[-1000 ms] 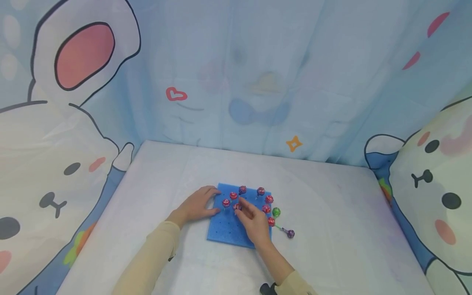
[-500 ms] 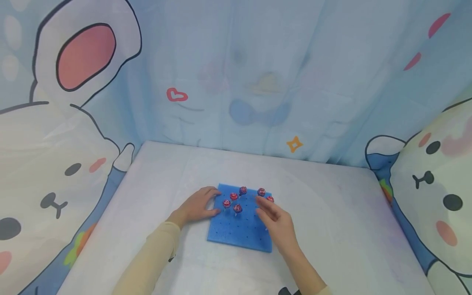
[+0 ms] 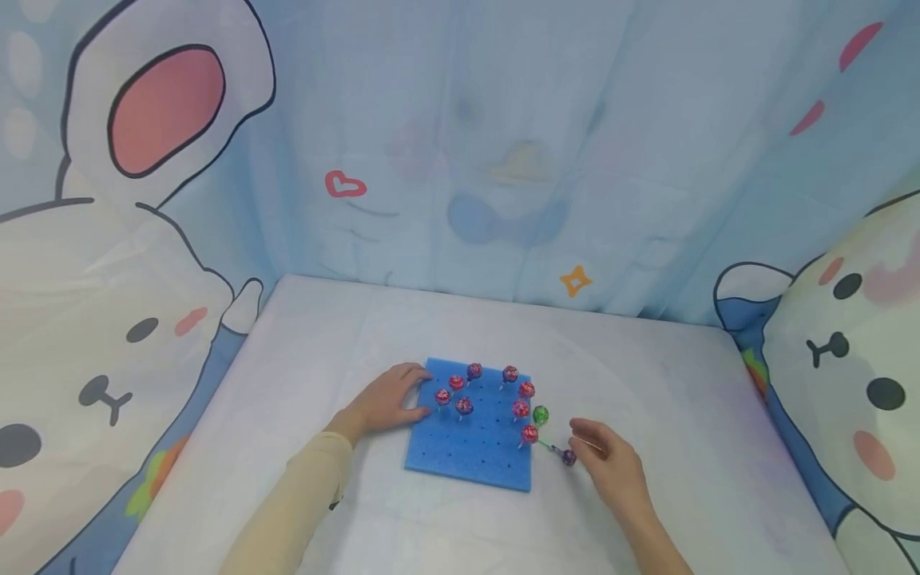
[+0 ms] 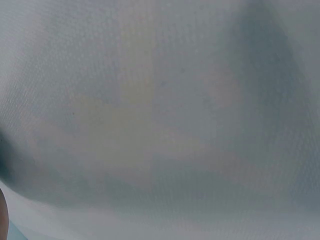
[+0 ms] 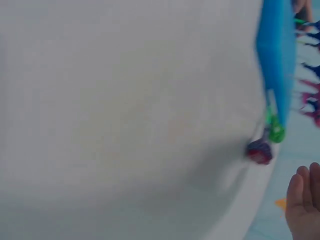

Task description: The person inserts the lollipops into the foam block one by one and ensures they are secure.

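A blue foam board [image 3: 460,459] with small holes lies on the white table, several wrapped lollipops standing in it by their sticks. Two red ones and a darker lollipop [image 3: 463,406] form a cluster on its left half. My left hand [image 3: 384,398] rests at the board's left edge, thumb and fingers spread. Off the right edge lie a green lollipop [image 3: 541,414] and a purple lollipop [image 3: 569,457]. Close beside the purple one is my right hand [image 3: 614,467], fingers loosely bent and holding nothing. The right wrist view shows that hand [image 5: 304,202] apart from the purple lollipop [image 5: 260,151].
More lollipops, among them a red lollipop [image 3: 529,434], stand along the board's right side. The white tabletop [image 3: 690,399] stretches around the board. A blue cartoon curtain [image 3: 431,120] hangs behind and at both sides. Pale cloth fills the left wrist view.
My right hand has let go of the dark lollipop in the left cluster and moved right across the board to beside the purple lollipop. My left hand stays at the board's edge.
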A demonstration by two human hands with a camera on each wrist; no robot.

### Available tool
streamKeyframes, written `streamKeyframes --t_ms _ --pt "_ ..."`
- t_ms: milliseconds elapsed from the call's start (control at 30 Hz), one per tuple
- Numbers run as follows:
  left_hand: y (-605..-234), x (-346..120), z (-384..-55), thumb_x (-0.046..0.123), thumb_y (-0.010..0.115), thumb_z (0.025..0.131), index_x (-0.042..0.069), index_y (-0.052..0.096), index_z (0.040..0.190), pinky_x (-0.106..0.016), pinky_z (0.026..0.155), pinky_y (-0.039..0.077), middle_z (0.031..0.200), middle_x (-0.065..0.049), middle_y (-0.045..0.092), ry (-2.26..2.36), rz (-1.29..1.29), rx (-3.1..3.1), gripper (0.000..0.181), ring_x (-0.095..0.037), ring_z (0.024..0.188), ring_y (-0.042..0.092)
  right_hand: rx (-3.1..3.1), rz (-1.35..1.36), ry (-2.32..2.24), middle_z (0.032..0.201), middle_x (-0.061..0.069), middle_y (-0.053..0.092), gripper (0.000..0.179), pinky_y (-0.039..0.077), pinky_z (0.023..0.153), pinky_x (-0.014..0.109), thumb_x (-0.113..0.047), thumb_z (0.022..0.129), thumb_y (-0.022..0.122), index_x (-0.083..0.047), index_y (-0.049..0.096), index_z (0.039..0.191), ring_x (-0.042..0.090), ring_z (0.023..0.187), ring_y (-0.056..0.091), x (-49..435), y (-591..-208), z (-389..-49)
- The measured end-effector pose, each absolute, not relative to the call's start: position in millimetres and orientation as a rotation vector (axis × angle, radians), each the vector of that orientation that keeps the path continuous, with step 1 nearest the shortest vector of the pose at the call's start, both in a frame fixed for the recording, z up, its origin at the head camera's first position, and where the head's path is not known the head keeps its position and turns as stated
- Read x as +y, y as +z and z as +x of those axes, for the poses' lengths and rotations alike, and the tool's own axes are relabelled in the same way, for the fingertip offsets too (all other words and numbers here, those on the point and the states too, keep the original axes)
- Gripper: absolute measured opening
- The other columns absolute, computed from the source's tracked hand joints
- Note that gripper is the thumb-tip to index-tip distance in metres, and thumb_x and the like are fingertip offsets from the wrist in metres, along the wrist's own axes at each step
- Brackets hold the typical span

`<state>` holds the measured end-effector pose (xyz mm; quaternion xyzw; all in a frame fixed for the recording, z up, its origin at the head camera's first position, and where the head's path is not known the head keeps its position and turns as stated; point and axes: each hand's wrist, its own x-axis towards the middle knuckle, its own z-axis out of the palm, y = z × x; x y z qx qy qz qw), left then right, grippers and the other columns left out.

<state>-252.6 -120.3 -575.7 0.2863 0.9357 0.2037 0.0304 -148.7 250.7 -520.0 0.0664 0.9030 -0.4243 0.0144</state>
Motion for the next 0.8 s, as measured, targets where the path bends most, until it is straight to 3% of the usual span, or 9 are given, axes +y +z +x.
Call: streamKeyframes --t_ms 100,200,600,800 --pt "-575 -120 -253 0.055 0.058 0.090 0.019 0.046 0.142 -0.037 0.115 0.029 0.148 -0.005 0.043 0.614 0.885 2.885 0.065 -0.022 0.140 0.036 2.789 0.269 -1.227 0.134 0.018 0.057 0.039 0.046 0.101 0.047 -0.021 0.098 0.059 -0.005 0.055 0.133 0.035 0.125 0.052 261 -533 -148" --pt "-574 -120 -253 0.054 0.058 0.090 0.018 0.046 0.142 -0.038 0.115 0.030 0.148 -0.005 0.043 0.620 0.883 2.880 0.064 -0.022 0.140 0.036 2.778 0.297 -1.142 0.132 0.021 0.057 0.041 0.044 0.101 0.052 -0.022 0.097 0.060 -0.002 0.054 0.133 0.038 0.124 0.051 267 -547 -149" --pt "-572 -120 -250 0.054 0.059 0.091 0.019 0.046 0.142 -0.039 0.115 0.030 0.149 -0.004 0.043 0.640 0.863 2.874 0.064 -0.022 0.140 0.036 2.768 0.339 -1.063 0.113 0.012 0.066 0.039 0.049 0.088 0.050 -0.020 0.089 0.070 -0.004 0.062 0.124 0.029 0.104 0.059 262 -567 -152" --pt "-573 -120 -250 0.055 0.058 0.091 0.019 0.045 0.143 -0.037 0.115 0.030 0.149 -0.004 0.042 0.616 0.860 2.881 0.065 -0.021 0.140 0.035 2.799 0.327 -1.082 0.117 0.014 0.065 0.035 0.050 0.092 0.050 -0.017 0.092 0.066 -0.005 0.063 0.124 0.032 0.109 0.060 260 -564 -150"
